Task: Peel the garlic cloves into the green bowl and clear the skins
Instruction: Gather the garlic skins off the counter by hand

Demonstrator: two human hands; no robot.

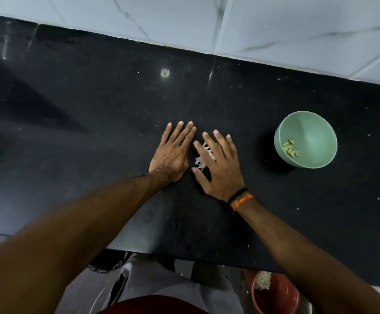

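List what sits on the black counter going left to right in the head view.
left hand → pile of garlic skins → right hand → green bowl holding peeled garlic cloves.

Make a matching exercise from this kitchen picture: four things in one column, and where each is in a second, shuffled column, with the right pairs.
Things:
1. peeled garlic cloves
2. garlic skins
3. green bowl
4. red bucket

Places:
A. on the floor below the counter edge
B. between the two flat hands
C. inside the bowl
D. on the black counter, right of the right hand

Pairs: 1-C, 2-B, 3-D, 4-A
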